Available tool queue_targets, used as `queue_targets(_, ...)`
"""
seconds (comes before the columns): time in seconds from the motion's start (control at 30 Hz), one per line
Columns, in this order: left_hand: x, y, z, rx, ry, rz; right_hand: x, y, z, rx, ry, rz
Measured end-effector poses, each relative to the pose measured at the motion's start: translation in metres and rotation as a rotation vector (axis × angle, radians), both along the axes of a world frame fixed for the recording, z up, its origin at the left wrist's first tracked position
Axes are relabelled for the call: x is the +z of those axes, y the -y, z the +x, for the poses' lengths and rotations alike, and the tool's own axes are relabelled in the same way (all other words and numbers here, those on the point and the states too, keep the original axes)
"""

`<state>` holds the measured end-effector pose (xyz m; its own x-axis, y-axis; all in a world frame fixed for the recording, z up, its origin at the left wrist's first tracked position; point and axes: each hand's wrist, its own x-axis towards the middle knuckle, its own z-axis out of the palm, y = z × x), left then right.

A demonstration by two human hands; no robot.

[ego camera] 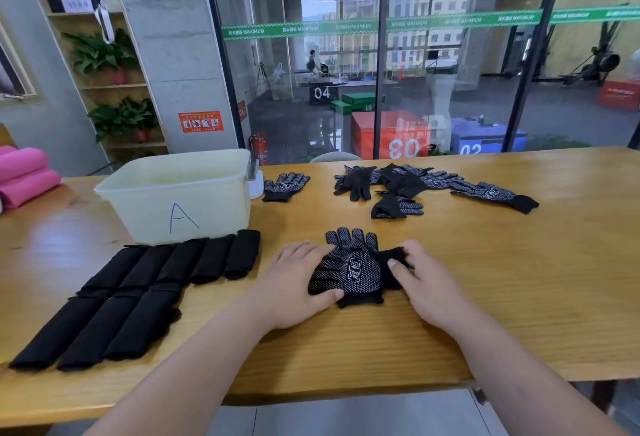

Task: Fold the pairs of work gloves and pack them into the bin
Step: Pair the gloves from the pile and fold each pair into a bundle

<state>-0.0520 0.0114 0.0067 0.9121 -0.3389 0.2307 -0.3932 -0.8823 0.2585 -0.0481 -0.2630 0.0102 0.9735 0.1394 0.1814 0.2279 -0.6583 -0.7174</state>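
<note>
My left hand (298, 283) flattens the gloves (349, 269) mid-frame; right hand (420, 278) pinches their cuff (389, 252). An uneven pull could skew the pair.

Near wall of the bin (214, 207) hides its floor.
</note>
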Motion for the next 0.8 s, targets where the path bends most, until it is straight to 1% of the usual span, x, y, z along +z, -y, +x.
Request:
queue_targets(0.07,-0.003,-0.008,-0.004,0.005,0.018,-0.054,0.0,0.001,0.002,-0.003,0.024,0.031)
queue_targets(0.13,-0.005,-0.011,-0.007,0.026,0.043,-0.105,0.001,0.001,0.009,-0.048,0.09,0.04)
queue_targets(0.27,-0.005,-0.008,-0.011,0.046,0.073,-0.108,0.021,-0.009,0.02,-0.08,0.21,0.053)
queue_targets(0.4,-0.003,-0.009,-0.013,0.072,0.046,-0.167,0.057,-0.019,0.03,0.012,0.283,0.081)
queue_targets(0.57,-0.004,-0.01,-0.011,0.086,0.019,-0.167,0.093,-0.023,0.044,0.122,0.325,0.109)
queue_targets(0.8,-0.002,-0.009,-0.013,0.105,-0.017,-0.163,0.142,-0.02,0.017,0.262,0.345,0.243)
